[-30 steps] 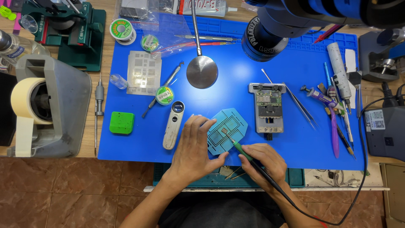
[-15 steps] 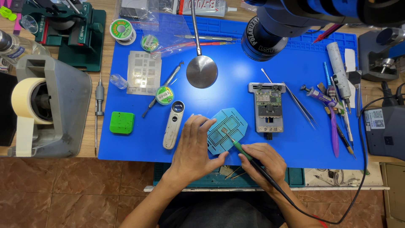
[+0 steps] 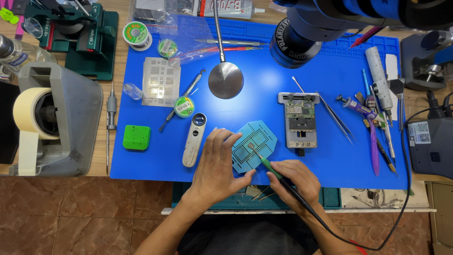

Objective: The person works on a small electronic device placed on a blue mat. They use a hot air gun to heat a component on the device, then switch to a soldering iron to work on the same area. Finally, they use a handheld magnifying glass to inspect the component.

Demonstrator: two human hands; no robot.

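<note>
A light blue hexagonal pad (image 3: 257, 141) with dark line markings lies on the blue work mat (image 3: 264, 94) near its front edge. My left hand (image 3: 218, 165) rests on the pad's left side, fingers spread, pinning it down. My right hand (image 3: 293, 182) grips a green-handled soldering iron (image 3: 265, 164) like a pen; its tip touches the middle of the pad. The iron's black cable (image 3: 377, 236) runs off to the right.
A grey holder with a circuit board (image 3: 299, 118) stands right of the pad, with tweezers (image 3: 337, 115) beside it. A white magnifier tool (image 3: 194, 139), a green block (image 3: 137, 137), solder spools, a stencil (image 3: 161, 81) and a tape dispenser (image 3: 52, 123) sit left. A microscope head (image 3: 302, 33) hangs above.
</note>
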